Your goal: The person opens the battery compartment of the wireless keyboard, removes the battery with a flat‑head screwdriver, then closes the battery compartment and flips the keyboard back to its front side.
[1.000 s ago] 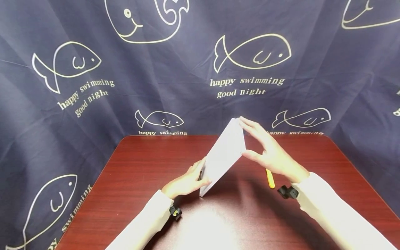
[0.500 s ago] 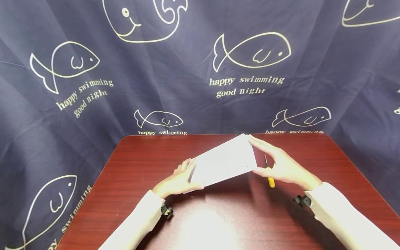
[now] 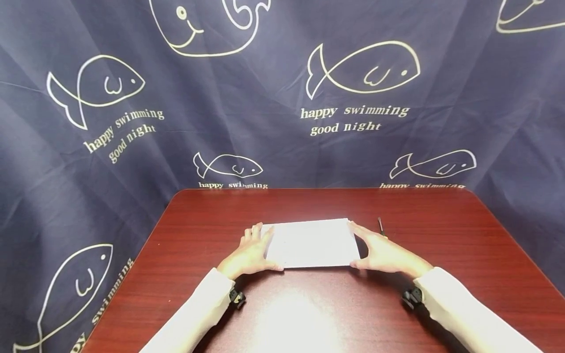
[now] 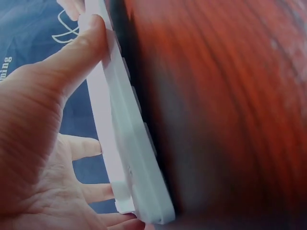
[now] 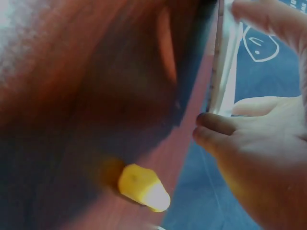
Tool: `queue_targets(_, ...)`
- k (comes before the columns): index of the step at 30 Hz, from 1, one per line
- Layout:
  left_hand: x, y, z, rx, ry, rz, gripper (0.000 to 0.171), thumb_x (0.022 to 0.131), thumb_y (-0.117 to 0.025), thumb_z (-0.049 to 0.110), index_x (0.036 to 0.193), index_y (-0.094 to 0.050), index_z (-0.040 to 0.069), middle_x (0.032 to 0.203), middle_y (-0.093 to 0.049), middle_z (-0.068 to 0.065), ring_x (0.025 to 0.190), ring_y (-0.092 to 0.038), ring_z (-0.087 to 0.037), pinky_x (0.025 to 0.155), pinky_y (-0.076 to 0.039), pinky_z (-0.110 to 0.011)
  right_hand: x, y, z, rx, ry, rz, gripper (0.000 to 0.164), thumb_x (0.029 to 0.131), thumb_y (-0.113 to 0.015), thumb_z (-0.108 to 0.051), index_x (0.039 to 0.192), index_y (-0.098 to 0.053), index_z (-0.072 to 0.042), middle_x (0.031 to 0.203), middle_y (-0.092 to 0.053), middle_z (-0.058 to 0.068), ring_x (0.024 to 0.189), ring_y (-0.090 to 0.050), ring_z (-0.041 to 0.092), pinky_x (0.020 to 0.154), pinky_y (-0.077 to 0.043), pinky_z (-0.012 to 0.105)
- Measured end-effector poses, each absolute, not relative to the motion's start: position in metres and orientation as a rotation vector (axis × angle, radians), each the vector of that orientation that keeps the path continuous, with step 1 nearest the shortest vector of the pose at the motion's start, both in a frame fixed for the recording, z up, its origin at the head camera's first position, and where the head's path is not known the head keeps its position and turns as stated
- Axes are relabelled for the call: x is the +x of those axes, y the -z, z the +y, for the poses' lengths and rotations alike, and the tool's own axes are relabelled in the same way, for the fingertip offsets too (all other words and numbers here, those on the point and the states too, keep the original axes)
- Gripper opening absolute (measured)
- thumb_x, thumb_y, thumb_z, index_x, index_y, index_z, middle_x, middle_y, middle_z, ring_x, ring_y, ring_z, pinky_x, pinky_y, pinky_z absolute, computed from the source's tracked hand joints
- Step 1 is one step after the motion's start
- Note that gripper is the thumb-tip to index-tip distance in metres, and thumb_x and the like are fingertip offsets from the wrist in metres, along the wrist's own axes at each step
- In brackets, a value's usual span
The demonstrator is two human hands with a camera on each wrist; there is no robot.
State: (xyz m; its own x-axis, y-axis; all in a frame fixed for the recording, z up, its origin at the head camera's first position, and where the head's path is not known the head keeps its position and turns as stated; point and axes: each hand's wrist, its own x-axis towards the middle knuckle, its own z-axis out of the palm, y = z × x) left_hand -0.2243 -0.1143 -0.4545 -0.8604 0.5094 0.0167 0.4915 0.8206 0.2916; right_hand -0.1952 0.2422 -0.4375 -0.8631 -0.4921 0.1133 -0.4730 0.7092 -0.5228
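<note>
A white keyboard (image 3: 313,243) lies level between both hands in the head view, its plain underside up. Along its table-facing side, the left wrist view shows a row of key-like bumps below the pale edge (image 4: 136,143). My left hand (image 3: 248,253) grips the left end, thumb on the near edge and fingers at the far side. At the other end my right hand (image 3: 385,252) holds the right edge between thumb and fingers. The keyboard is close over the table, with a dark shadow beneath it.
A screwdriver lies right of the keyboard; its shaft (image 3: 381,225) shows past my right hand, which covers most of the handle in the head view. Its yellow handle (image 5: 144,187) appears in the right wrist view. The red-brown wooden table (image 3: 212,211) ends before a dark fish-print curtain (image 3: 273,98).
The keyboard has turned from steeply tilted, right end high, to level and low. My right hand has come down with it; my left hand has shifted left along with its end.
</note>
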Motion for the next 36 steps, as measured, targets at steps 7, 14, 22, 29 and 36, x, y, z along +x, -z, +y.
queue_targets(7,-0.223,0.456,-0.113,0.801,-0.399,2.945,0.11,0.061,-0.077,0.064,0.146,-0.034,0.009,0.143,-0.022,-0.029,0.124,-0.025,-0.049,0.097,-0.027,-0.058,-0.195,0.444,0.237,-0.807,0.761,2.834,0.088,0.071,-0.08,-0.022,0.138,-0.035,0.011,0.141,-0.037,0.028,0.126,-0.042,0.037,0.1,-0.033,0.051)
queue_targets(14,-0.225,0.459,-0.114,0.773,-0.349,2.942,0.108,0.065,-0.072,0.067,0.147,-0.032,0.01,0.145,-0.02,-0.029,0.128,-0.022,-0.049,0.098,-0.025,-0.058,-0.212,0.428,0.228,-0.753,0.696,2.921,0.058,0.078,-0.075,-0.016,0.126,-0.053,0.008,0.118,-0.055,0.023,0.11,-0.052,0.038,0.091,-0.04,0.052)
queue_targets(22,-0.225,0.46,-0.11,0.75,-0.328,2.955,0.106,0.065,-0.072,0.067,0.147,-0.033,0.012,0.145,-0.02,-0.028,0.128,-0.023,-0.048,0.098,-0.026,-0.058,-0.244,0.429,0.206,-0.802,0.929,2.895,0.047,0.077,-0.066,0.005,0.123,-0.056,0.004,0.095,-0.062,0.011,0.088,-0.059,0.027,0.078,-0.047,0.043)
queue_targets(29,-0.223,0.456,-0.106,0.759,-0.326,2.954,0.106,0.065,-0.071,0.067,0.147,-0.033,0.012,0.145,-0.021,-0.029,0.127,-0.023,-0.05,0.097,-0.026,-0.058,-0.261,0.435,0.197,-0.764,0.928,2.906,0.041,0.073,-0.062,0.011,0.114,-0.061,0.006,0.08,-0.062,0.007,0.074,-0.057,0.018,0.071,-0.046,0.036)
queue_targets(36,-0.222,0.454,-0.106,0.734,-0.29,2.967,0.106,0.065,-0.072,0.067,0.146,-0.035,0.012,0.145,-0.022,-0.029,0.128,-0.023,-0.048,0.096,-0.027,-0.058,-0.273,0.429,0.192,-0.741,0.854,2.855,0.022,0.072,-0.063,0.011,0.09,-0.066,0.0,0.073,-0.061,0.005,0.073,-0.056,0.019,0.073,-0.044,0.036)
